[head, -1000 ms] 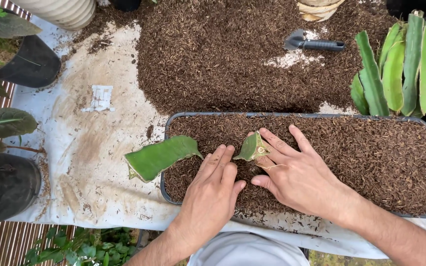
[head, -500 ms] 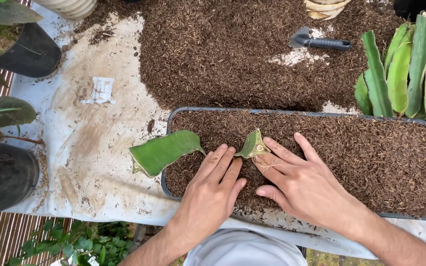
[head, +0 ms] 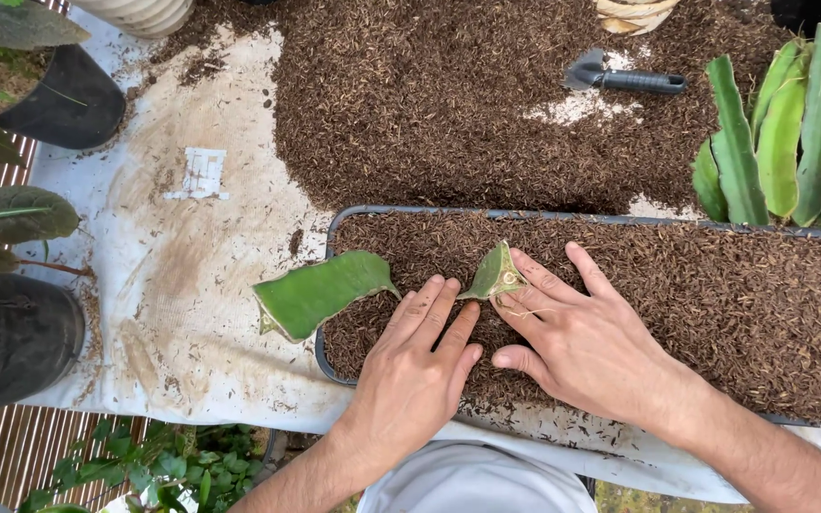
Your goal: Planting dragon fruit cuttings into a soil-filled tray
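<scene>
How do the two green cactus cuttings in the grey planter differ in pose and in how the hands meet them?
The left cutting leans flat across the planter rim, most of its length showing; the middle cutting stands upright in the brown substrate, only a short tip showing. The left cutting is untouched; the middle cutting has the left hand and right hand flat beside it. Both are green and fleshy.
</scene>
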